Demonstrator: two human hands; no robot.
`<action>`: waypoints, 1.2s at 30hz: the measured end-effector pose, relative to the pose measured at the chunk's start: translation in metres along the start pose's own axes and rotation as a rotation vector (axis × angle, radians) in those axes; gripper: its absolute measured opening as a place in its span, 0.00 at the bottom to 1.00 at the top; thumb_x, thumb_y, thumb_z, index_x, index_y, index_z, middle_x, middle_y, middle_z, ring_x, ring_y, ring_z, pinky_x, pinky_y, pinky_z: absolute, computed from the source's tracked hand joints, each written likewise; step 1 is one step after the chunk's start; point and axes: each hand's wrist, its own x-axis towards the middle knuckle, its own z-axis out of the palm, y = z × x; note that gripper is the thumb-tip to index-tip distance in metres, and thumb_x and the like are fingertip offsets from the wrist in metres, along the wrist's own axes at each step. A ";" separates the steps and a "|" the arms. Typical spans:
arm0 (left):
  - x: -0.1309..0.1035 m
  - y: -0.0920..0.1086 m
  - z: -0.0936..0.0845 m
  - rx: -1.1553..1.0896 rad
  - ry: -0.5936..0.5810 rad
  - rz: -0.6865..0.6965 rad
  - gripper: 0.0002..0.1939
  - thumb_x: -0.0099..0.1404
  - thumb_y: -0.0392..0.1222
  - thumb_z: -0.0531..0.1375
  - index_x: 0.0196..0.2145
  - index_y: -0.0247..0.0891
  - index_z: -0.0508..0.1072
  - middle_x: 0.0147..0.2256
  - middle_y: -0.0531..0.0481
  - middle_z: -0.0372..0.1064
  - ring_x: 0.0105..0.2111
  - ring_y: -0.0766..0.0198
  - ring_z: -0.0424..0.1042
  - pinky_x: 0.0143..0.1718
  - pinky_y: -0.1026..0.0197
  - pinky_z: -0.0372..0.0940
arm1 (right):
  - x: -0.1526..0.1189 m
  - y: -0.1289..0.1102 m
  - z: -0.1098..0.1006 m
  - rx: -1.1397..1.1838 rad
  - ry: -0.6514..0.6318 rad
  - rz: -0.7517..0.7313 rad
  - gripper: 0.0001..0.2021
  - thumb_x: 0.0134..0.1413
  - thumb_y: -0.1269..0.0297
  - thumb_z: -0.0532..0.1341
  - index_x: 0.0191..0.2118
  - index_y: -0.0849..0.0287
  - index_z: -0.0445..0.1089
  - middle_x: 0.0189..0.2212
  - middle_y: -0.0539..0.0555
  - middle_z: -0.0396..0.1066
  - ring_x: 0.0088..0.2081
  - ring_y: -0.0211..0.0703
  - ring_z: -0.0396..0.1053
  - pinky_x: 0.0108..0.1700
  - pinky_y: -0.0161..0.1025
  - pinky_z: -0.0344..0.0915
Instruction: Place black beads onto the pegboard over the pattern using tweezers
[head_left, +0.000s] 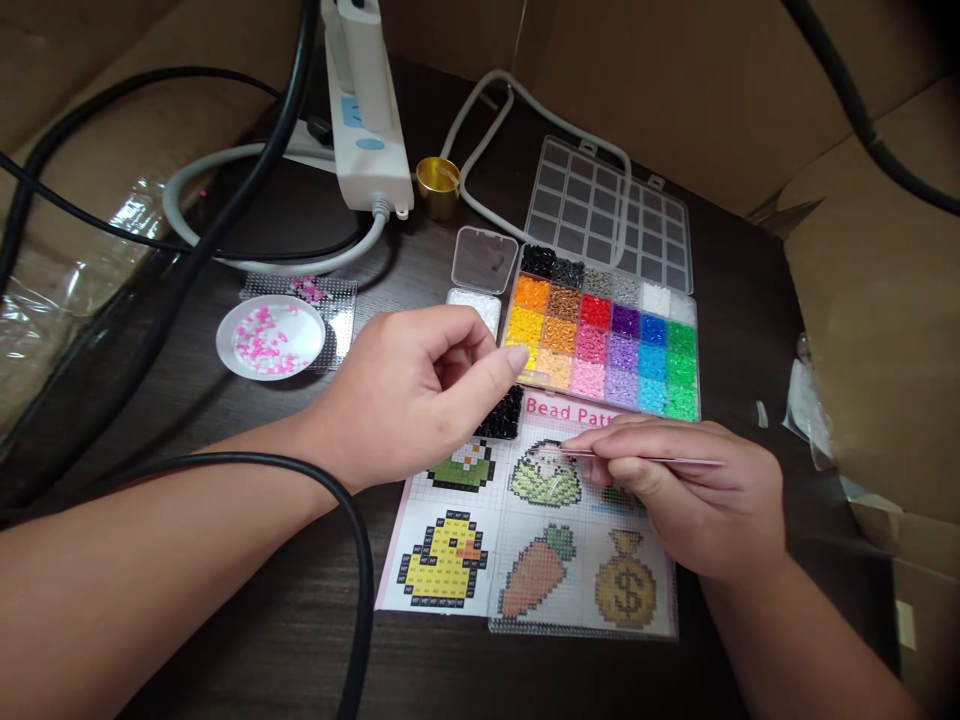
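My right hand point(682, 480) pinches thin tweezers point(645, 458), whose tip lies over the green and white figure point(546, 475) on the bead pattern sheet point(442, 505). A clear pegboard point(581, 632) covers the right part of that sheet. My left hand point(435, 385) hovers above the small box of black beads point(506, 415), fingers curled and thumb pointing at the yellow beads point(523, 327); whatever its fingers might hold is hidden. Behind both hands lies the open bead case point(592, 347), sorted by colour. White beads fill a small box point(476, 310) beside it.
At the left, a white dish point(311, 345) of pink and white beads overlaps another pegboard point(343, 300). Behind stand a gold cup point(438, 188) and a power strip point(367, 150). A black cable point(364, 590) crosses my left forearm. Cardboard point(877, 300) borders the right.
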 end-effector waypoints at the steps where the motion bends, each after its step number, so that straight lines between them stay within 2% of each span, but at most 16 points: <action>1: 0.000 0.000 0.000 0.002 0.001 0.001 0.15 0.62 0.49 0.58 0.24 0.35 0.70 0.18 0.55 0.63 0.18 0.71 0.59 0.19 0.67 0.55 | 0.000 0.000 0.000 -0.001 -0.001 -0.001 0.14 0.54 0.78 0.62 0.42 0.53 0.77 0.36 0.54 0.80 0.35 0.42 0.76 0.37 0.42 0.76; 19: -0.001 0.001 -0.002 -0.010 -0.016 -0.010 0.15 0.62 0.49 0.58 0.24 0.35 0.70 0.18 0.54 0.63 0.19 0.71 0.59 0.19 0.67 0.55 | 0.000 0.000 0.000 0.007 0.019 0.012 0.12 0.55 0.75 0.63 0.42 0.52 0.78 0.36 0.54 0.80 0.34 0.44 0.77 0.35 0.43 0.76; 36: -0.001 0.000 -0.001 -0.007 -0.013 -0.008 0.15 0.62 0.50 0.58 0.25 0.36 0.70 0.18 0.55 0.62 0.19 0.71 0.59 0.19 0.67 0.55 | 0.005 -0.005 -0.001 -0.018 -0.057 -0.044 0.14 0.54 0.76 0.63 0.44 0.52 0.78 0.36 0.52 0.80 0.34 0.43 0.78 0.34 0.40 0.77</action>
